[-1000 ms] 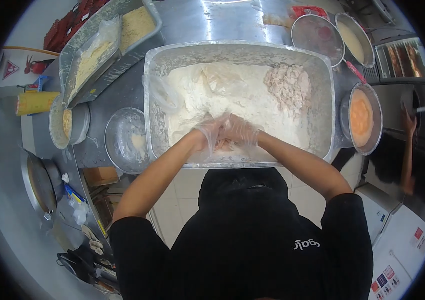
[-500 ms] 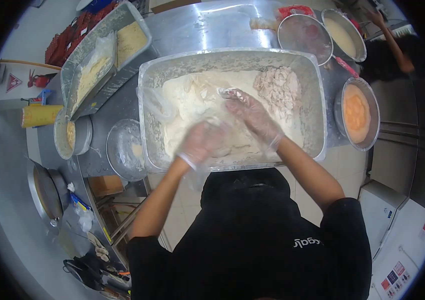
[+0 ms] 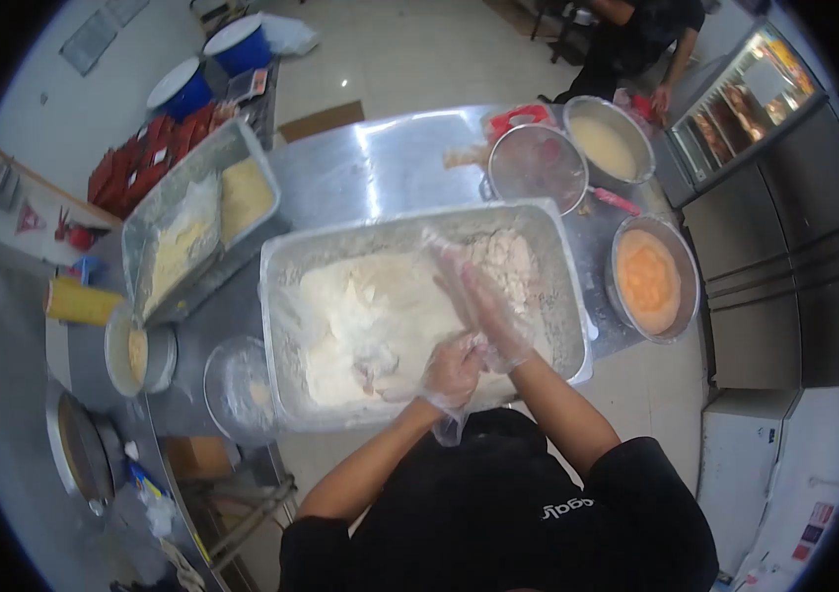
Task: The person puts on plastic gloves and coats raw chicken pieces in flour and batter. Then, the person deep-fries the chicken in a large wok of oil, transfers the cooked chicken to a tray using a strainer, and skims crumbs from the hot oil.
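Note:
A large metal tub (image 3: pixel 573 286) in front of me holds white flour (image 3: pixel 395 296), with floury, lumpy pale-pink pieces (image 3: pixel 508 259) at its right end. Both my hands wear thin see-through plastic gloves. Above the tub's right part, my right hand (image 3: pixel 478 291) points up and to the left, fingers stretched out and dusted with flour, holding nothing. My left hand (image 3: pixel 454 370) is closed at the right wrist, pinching the loose cuff of the right plastic glove (image 3: pixel 498 350). A few coated bits lie in the flour near the tub's front edge.
To the right stand a basin of orange mixture (image 3: pixel 648 286), a pot of pale liquid (image 3: pixel 605 146) and a round strainer (image 3: pixel 538 170). On the left are a grey divided bin (image 3: pixel 266 212) and a see-through bowl (image 3: pixel 232 390). Another person (image 3: pixel 636 44) is at the back.
My view has tilted up, showing more floor and the fridge. My left hand has moved from over the flour to my right wrist and closed on the glove cuff.

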A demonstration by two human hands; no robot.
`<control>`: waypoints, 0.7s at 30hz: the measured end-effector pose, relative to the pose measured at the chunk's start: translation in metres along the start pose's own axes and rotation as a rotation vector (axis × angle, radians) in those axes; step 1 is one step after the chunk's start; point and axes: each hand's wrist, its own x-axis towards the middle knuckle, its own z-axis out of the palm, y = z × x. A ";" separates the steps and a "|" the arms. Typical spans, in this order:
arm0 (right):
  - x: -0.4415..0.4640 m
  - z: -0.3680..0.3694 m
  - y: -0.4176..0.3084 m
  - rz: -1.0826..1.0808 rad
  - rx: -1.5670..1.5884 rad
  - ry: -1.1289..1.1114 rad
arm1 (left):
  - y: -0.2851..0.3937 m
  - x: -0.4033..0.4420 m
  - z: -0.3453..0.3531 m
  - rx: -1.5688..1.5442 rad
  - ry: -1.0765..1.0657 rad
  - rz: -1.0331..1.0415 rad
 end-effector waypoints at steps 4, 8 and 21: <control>-0.003 0.001 -0.006 -0.244 -0.408 -0.003 | 0.011 0.004 -0.016 -0.253 -0.107 -0.137; 0.001 -0.024 -0.023 0.227 -0.722 0.055 | -0.017 0.004 -0.092 0.085 -0.229 -0.292; -0.011 0.010 0.125 0.544 -1.127 -0.464 | -0.111 -0.011 -0.097 -0.191 -0.085 -1.101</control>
